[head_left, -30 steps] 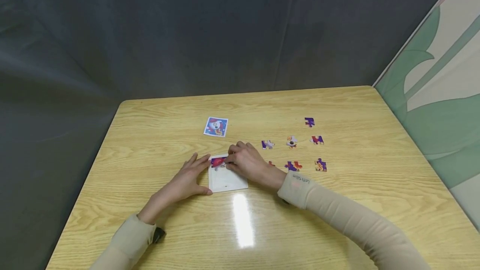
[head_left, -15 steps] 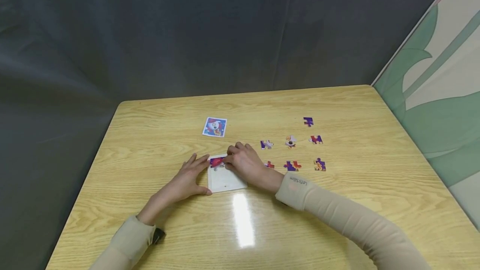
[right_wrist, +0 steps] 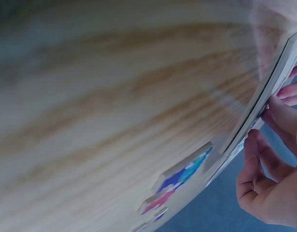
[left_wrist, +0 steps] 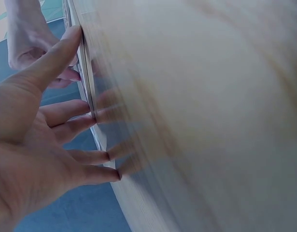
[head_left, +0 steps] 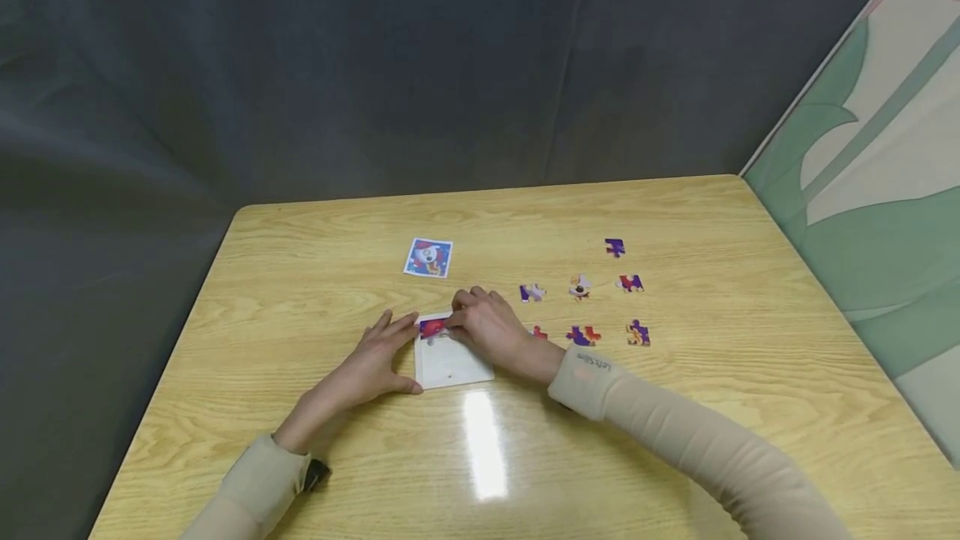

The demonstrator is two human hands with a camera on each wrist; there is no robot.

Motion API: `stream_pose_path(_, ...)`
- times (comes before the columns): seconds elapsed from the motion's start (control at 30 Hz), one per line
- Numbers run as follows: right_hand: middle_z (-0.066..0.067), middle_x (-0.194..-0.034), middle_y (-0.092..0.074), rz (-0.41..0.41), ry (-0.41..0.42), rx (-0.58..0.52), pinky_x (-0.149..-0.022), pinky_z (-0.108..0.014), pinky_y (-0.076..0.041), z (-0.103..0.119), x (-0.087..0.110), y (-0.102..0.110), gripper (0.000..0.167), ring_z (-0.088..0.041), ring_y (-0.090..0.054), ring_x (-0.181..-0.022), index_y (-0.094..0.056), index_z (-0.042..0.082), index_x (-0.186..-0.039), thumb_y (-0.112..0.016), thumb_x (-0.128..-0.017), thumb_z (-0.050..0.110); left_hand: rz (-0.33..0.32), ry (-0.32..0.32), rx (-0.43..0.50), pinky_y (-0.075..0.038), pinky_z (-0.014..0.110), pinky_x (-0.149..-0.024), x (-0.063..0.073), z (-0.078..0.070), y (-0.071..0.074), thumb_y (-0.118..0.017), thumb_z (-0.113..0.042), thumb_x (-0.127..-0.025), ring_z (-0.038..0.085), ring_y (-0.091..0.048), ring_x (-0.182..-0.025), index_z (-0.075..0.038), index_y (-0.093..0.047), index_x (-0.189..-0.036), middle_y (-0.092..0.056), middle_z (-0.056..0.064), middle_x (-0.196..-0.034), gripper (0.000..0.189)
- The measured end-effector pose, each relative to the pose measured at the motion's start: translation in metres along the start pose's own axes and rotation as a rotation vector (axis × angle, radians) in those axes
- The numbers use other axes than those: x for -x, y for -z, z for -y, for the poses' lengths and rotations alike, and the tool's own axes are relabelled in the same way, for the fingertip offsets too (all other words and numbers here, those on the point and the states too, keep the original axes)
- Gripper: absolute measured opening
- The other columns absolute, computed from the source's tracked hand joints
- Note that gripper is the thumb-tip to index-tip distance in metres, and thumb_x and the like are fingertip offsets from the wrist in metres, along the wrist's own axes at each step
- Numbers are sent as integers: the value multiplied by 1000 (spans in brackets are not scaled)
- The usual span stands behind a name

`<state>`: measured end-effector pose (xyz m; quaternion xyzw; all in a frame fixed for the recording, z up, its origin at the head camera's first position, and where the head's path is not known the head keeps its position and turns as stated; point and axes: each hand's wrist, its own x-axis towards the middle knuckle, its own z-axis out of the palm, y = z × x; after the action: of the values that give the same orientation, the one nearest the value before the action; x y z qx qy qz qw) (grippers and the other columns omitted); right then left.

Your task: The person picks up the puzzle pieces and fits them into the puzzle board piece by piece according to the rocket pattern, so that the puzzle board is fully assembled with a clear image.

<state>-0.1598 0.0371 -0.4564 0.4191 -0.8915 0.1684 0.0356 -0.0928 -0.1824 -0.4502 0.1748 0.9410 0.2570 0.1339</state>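
Observation:
A white puzzle tray (head_left: 453, 361) lies on the table, with a purple-and-red puzzle piece (head_left: 431, 328) in its far left corner. My left hand (head_left: 369, 365) spans the tray's left side, thumb at the near corner and forefinger at the far one. In the left wrist view its fingers (left_wrist: 97, 157) are long and spread, tips down by the tabletop. My right hand (head_left: 491, 329) reaches over the tray's far right part, thumb and curled forefinger pinching a puzzle piece beside the red one; the hand mostly hides that piece. The right wrist view has its fingertips (right_wrist: 273, 102) right at the tray edge.
Several loose puzzle pieces (head_left: 579, 287) lie spread to the right, one partly behind my right wrist. Beyond the tray lies a small square picture card (head_left: 428, 258) with a white-faced character. A dark curtain (head_left: 390, 73) hangs behind the wood-grain table (head_left: 315, 257).
Both hands keep their places at the tray, with only a slight shift of the right fingers. The head view has tilted a little; the tray and loose pieces lie as before.

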Motion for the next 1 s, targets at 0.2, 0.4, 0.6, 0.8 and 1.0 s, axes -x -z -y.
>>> stream_pose_path(0.2, -1, -101, -66, -44, 35, -85, -73, -30, -48, -6, -6, 3, 18, -16, -56, -88, -76, 14, -103, -70, -89, 23, 3, 4, 1, -16, 72, -106, -1, 5, -2, -85, -33, -70, 50, -12, -141, 4, -46, -139, -30, 17, -154, 88)
stream_pose_path(0.4, -5, -102, -68, -185, 31, -130, -77, -33, -52, -33, 4, 17, 18, -19, -59, -91, -75, 8, -104, -71, -88, 16, 6, -15, 7, -15, 72, -105, -3, 7, -4, -84, -33, -71, 50, -12, -141, 5, -44, -140, -30, 17, -154, 88)
stream_pose_path(0.6, -12, -97, -69, -345, -45, -140, -72, -36, -53, -88, 32, 37, 21, -25, -60, -85, -74, 1, -100, -78, -79, 6, -1, -19, 4, -15, 72, -105, -4, 7, -2, -84, -33, -71, 49, -12, -141, 5, -44, -140, -29, 17, -154, 88)
stream_pose_path(0.8, -17, -98, -68, -360, -173, -112, -70, -43, -53, -137, 65, 62, 25, -32, -60, -87, -71, -4, -104, -76, -80, 3, -3, -5, 17, -14, 72, -105, -6, 8, -2, -85, -33, -69, 49, -10, -141, 3, -44, -141, -28, 16, -155, 90)
stream_pose_path(1.0, -21, -104, -66, -306, -328, -114, -70, -48, -52, -177, 93, 78, 26, -38, -59, -90, -68, -6, -109, -71, -86, 4, -4, -5, 21, -13, 71, -106, -8, 7, -3, -85, -31, -69, 49, -10, -141, 4, -44, -140, -28, 17, -155, 89)
